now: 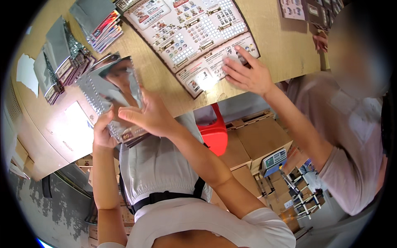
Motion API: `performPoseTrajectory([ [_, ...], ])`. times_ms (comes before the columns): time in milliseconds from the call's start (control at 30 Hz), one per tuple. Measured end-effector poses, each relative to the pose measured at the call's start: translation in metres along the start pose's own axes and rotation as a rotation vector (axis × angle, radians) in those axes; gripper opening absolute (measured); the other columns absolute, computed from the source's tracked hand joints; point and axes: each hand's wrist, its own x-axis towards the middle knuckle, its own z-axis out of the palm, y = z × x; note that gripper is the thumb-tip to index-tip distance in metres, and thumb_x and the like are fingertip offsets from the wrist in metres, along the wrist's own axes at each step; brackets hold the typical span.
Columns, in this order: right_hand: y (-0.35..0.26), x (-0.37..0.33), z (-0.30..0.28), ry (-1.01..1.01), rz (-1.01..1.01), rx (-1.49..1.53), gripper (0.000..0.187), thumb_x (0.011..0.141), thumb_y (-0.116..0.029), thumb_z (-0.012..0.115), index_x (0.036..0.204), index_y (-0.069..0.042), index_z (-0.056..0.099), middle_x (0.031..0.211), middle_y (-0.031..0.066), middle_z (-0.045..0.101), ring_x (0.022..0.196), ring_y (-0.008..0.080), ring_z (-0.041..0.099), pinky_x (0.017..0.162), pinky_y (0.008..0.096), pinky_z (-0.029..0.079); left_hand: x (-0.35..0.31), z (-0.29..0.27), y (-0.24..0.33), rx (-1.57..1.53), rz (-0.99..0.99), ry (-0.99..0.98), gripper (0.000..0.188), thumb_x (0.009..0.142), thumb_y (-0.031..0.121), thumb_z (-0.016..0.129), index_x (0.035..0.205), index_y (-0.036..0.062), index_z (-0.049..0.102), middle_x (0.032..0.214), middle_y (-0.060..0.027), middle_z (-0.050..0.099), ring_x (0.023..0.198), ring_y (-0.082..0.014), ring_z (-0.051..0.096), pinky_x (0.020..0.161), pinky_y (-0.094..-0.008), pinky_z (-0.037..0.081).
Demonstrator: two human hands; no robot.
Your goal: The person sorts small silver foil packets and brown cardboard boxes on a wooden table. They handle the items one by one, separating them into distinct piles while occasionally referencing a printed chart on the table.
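Observation:
A stack of shiny silver foil packets (pixel 118 82) with toothed edges is held between my two hands, over the near edge of the table. My left hand (pixel 104 129) grips its lower left corner, the thumb lying on the front. At the right side, my right hand (pixel 153 113) is closed round the edge with its thumb across the face. The top packet mirrors the surroundings; how many lie behind it is hidden. Beyond my hands, more silver packets (pixel 58 41) lie fanned in piles, next to another fanned pile (pixel 93 25) with red and coloured edges.
A large printed sheet (pixel 198 31) lies on the wooden table (pixel 157 87); a co-worker's hand (pixel 248 76) rests on it from the right. Torn white paper (pixel 27 74) lies far left. Below are a red stool (pixel 214 134), cardboard boxes (pixel 260 138) and a blue scale (pixel 273 161).

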Motion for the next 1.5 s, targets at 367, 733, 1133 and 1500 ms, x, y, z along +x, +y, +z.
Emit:
performPoseTrajectory([
  [367,-0.033,0.012,-0.041,0.169,-0.348,-0.62,0.036,0.056,-0.025,0.073,0.071,-0.001,0.05,0.071,0.0085,0.043,0.067,0.0243,0.044,0.056,0.0334,0.035,0.011,0.038,-0.028,-0.164,0.206,-0.115,0.032,0.072,0.011,0.048,0.089,-0.0159,0.052,0.086,-0.0244,0.057,0.072,-0.0278,0.059,0.065,-0.0361,0.051],
  [733,-0.022,0.009,-0.041,0.165,-0.326,-0.302,0.039,0.059,-0.015,0.068,0.088,-0.001,0.047,0.077,0.011,0.046,0.07,0.0257,0.045,0.061,0.0362,0.035,0.001,0.038,-0.031,-0.062,0.14,0.309,0.007,0.065,0.0,0.051,0.068,-0.0055,0.053,0.063,-0.0082,0.052,0.053,-0.0161,0.052,0.046,-0.0302,0.045],
  [1133,-0.023,0.005,-0.05,0.101,-0.087,-0.102,0.036,0.064,-0.009,0.066,0.091,0.001,0.046,0.077,0.0131,0.051,0.07,0.0255,0.053,0.064,0.0324,0.042,0.006,0.038,-0.041,0.027,0.15,0.344,0.018,0.064,-0.002,0.058,0.08,-0.0066,0.057,0.073,-0.012,0.059,0.063,-0.0202,0.059,0.056,-0.0318,0.05],
  [1500,-0.019,0.003,-0.059,0.013,0.095,0.193,0.034,0.077,-0.003,0.06,0.107,0.003,0.045,0.099,0.0043,0.05,0.086,0.0061,0.047,0.072,0.0223,0.044,0.005,0.044,-0.035,-0.027,0.193,0.225,0.02,0.076,0.01,0.053,0.084,-0.0073,0.058,0.08,-0.0156,0.061,0.068,-0.0224,0.06,0.062,-0.0314,0.049],
])
